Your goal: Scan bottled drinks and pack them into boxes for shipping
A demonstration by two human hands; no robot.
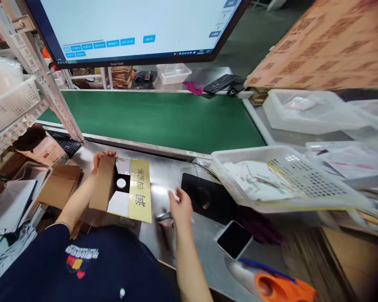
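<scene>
An open cardboard box [102,184] is tilted in front of me, its yellow flap [140,191] with dark printed characters spread to the right. Inside it shows a dark space with a white round thing [121,183]. My left hand [104,157] grips the box's far top edge from behind. To the right of the flap, my right hand [182,208] hovers over the metal table, thumb and forefinger apart and the other fingers loosely bent, with nothing visible in it. A blurred handheld object [164,218] lies just left of that hand.
Behind the table runs a green conveyor belt [164,119], below a monitor [138,29]. At right are a black mouse pad [214,205], a white basket [321,184], a phone [234,240] and an orange-handled tool [280,289]. Cardboard boxes [59,184] stand at left.
</scene>
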